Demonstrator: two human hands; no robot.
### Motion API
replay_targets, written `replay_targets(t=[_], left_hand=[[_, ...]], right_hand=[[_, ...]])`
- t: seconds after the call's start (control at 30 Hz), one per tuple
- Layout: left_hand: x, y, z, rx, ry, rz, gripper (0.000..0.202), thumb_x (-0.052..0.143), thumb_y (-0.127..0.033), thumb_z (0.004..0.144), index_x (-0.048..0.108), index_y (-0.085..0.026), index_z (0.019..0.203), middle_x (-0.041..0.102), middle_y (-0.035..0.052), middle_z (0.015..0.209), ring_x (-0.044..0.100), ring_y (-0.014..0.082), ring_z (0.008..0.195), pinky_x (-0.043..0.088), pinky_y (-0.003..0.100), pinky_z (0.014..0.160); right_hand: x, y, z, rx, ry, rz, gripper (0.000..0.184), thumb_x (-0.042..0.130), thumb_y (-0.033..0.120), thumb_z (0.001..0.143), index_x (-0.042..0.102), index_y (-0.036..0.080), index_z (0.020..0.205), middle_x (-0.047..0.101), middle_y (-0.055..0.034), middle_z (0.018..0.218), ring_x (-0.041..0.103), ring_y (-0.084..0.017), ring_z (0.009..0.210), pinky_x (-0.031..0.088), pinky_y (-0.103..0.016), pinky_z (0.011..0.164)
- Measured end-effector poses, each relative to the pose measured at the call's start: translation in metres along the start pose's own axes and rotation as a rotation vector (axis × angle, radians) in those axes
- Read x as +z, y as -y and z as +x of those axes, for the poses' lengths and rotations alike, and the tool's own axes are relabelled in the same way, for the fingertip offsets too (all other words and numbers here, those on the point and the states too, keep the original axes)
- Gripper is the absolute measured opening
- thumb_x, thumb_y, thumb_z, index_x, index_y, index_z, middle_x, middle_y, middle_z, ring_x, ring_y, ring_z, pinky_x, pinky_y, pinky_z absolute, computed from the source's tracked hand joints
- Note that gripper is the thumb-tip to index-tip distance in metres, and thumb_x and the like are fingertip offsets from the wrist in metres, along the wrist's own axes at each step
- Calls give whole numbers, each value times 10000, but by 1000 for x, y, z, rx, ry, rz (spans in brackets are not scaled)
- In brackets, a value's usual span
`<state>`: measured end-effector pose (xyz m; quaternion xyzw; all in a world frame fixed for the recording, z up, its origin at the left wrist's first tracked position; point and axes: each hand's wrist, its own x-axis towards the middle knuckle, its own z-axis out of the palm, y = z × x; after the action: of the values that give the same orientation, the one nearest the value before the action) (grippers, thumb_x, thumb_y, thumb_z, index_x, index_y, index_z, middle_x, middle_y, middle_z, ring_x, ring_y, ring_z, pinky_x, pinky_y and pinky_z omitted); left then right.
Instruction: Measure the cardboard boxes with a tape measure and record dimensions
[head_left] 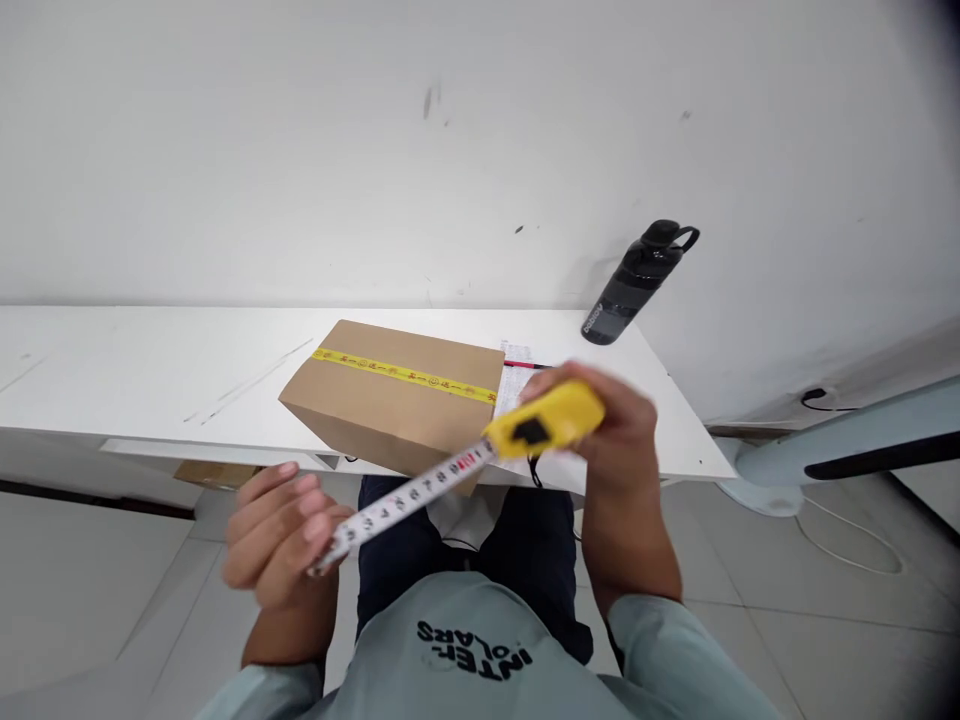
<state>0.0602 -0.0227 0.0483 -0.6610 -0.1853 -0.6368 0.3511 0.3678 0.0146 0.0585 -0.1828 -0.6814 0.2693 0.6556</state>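
My right hand (622, 415) is wrapped round the yellow case of a tape measure (555, 418). A length of its white, numbered blade (416, 492) runs down and left from the case. My left hand (281, 535) pinches the blade near its free end. Behind the blade, a closed cardboard box (405, 385) with a strip of yellow printed tape lies on the white table, jutting past the front edge. A sheet of paper (517, 375) with a thin red and black pen or pencil (521, 364) on it lies beside the box, partly hidden by my right hand.
A black bottle (634, 282) with a loop cap stands near the right end of the white table (172, 375). Behind the table rises a white wall. Another piece of cardboard (214, 473) shows beneath the table at left. A pale stand with a cable (855, 560) is on the floor at right.
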Motion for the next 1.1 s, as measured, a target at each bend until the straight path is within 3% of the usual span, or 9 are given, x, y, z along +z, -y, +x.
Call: replay_targets(t=[0.07, 0.17, 0.23, 0.33, 0.47, 0.57, 0.77, 0.93, 1.1], left_hand=[[-1, 12, -7, 19, -1, 81, 167, 607, -215, 916, 652, -294, 1056, 589, 7, 796, 598, 165, 666, 599, 367, 714], [-4, 15, -24, 10, 231, 131, 190, 628, -222, 925, 656, -259, 1109, 685, 38, 859, 668, 179, 744, 592, 381, 819], [-4, 10, -36, -32, 330, 133, 277, 667, -169, 899, 662, -242, 1166, 734, 55, 904, 694, 182, 802, 579, 374, 869], [0, -1, -47, -83, 432, 108, 398, 716, -125, 863, 670, -248, 1239, 767, 69, 965, 699, 183, 865, 558, 359, 901], [9, -11, -44, -151, 515, 27, 362, 705, -295, 908, 684, -288, 1270, 778, 70, 1017, 681, 214, 964, 526, 388, 949], [19, -13, -36, -176, 541, -27, 337, 656, -449, 937, 711, -274, 1219, 785, 74, 1036, 669, 248, 1081, 477, 438, 1030], [39, -15, -22, -278, 578, -121, 162, 735, -225, 897, 691, -244, 1052, 795, 27, 1044, 711, 213, 1112, 389, 464, 1133], [41, -16, -14, -310, 613, -103, 153, 749, -240, 894, 692, -242, 1036, 789, 22, 1009, 724, 191, 1007, 436, 391, 1007], [38, -13, -10, -283, 710, -90, 246, 705, -281, 933, 705, -282, 1178, 767, 36, 1027, 695, 204, 1004, 406, 389, 957]], right_hand=[[-36, -39, 35, 53, -113, 79, 558, 847, 565, 749, 673, 425, 1260, 740, -6, 1007, 708, -194, 842, 616, -304, 648], [-72, -99, 76, 285, -149, 237, 575, 889, 568, 653, 695, 408, 1170, 690, 51, 843, 585, -122, 603, 482, -232, 482], [-74, -130, 89, 460, -190, 317, 525, 889, 442, 675, 699, 369, 1159, 653, 69, 762, 537, -104, 571, 419, -216, 470], [-53, -158, 88, 656, -184, 430, 496, 876, 297, 674, 706, 311, 1140, 642, 74, 720, 523, -97, 578, 378, -207, 474], [-19, -169, 78, 767, -95, 556, 557, 904, 239, 603, 717, 296, 1125, 654, 78, 715, 544, -101, 605, 382, -197, 480], [-9, -168, 78, 793, -15, 612, 641, 944, 259, 551, 725, 284, 1152, 689, 65, 794, 561, -98, 628, 408, -197, 494], [-13, -170, 75, 787, -22, 621, 682, 945, 285, 581, 703, 293, 1218, 694, 63, 824, 552, -84, 612, 401, -191, 488], [-15, -170, 68, 752, 28, 657, 740, 940, 320, 627, 646, 312, 1306, 667, 86, 770, 515, -56, 548, 422, -180, 510], [-5, -169, 63, 741, -10, 621, 747, 940, 428, 630, 624, 294, 1293, 659, 78, 763, 524, -76, 549, 445, -195, 519]])
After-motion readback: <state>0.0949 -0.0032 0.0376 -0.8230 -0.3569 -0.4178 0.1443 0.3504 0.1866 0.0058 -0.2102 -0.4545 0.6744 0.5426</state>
